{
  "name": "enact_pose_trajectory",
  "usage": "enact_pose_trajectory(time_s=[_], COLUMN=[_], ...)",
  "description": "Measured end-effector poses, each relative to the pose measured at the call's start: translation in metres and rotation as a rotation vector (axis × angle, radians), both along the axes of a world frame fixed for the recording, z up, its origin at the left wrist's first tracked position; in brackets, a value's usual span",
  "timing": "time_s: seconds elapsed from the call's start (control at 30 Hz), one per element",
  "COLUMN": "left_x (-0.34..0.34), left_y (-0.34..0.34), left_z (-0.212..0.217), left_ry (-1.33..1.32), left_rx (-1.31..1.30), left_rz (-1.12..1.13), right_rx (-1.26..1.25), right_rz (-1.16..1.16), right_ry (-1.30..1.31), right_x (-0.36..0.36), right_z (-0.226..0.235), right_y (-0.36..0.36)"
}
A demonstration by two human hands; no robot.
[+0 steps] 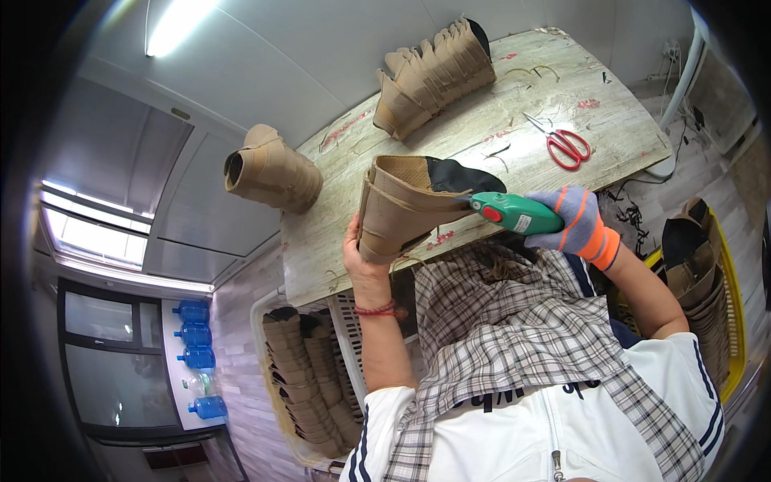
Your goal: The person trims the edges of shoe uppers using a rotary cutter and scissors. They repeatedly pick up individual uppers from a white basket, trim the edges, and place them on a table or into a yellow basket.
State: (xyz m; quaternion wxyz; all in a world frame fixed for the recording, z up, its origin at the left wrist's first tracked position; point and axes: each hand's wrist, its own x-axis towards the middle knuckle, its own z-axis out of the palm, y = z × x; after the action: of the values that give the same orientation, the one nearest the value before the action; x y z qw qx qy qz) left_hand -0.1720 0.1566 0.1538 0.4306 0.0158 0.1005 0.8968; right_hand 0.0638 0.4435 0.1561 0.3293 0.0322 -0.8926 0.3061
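My left hand (359,247), bare with a red bead bracelet at the wrist, grips a tan shoe upper (395,210) from its left and lower side. The upper is tilted, its lining and black part facing up. In a grey and orange glove, my right hand (572,218) is closed round a green handheld power tool (514,212) with a red button. The tool's narrow tip meets the edge of the upper beside the black part; its exact shape is hard to see. Farther back on the table lie red-handled scissors (568,149), blades apart.
The worn wooden table (514,104) carries nested tan uppers (438,76) at the back and a smaller stack (277,173) at its left edge. Scraps and thread lie about. Below, a white crate (269,353) and a yellow basket (732,321) hold more uppers.
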Motion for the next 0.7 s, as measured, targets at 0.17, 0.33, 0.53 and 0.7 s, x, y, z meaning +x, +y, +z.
enact_pose_trajectory(time_s=[0.17,0.33,0.53,0.7], left_x=[0.004,0.031,-0.022,-0.048], left_y=[0.001,0.016,0.009,0.008], left_z=[0.002,0.041,0.057,0.035], left_ry=[0.157,0.514,1.701,1.688], left_rx=[-0.093,-0.397,-1.411,-1.669], left_rz=[0.078,0.309,0.144,0.465], right_rx=[-0.140,-0.389,-0.550,-0.540], right_rz=[0.085,0.014,-0.124,-0.179], right_ry=[-0.005,-0.073,-0.139,-0.163], right_x=[-0.007,-0.006,0.002,0.001], right_z=[0.003,-0.010,-0.016,-0.023], right_y=[-0.015,-0.030,-0.017,-0.016])
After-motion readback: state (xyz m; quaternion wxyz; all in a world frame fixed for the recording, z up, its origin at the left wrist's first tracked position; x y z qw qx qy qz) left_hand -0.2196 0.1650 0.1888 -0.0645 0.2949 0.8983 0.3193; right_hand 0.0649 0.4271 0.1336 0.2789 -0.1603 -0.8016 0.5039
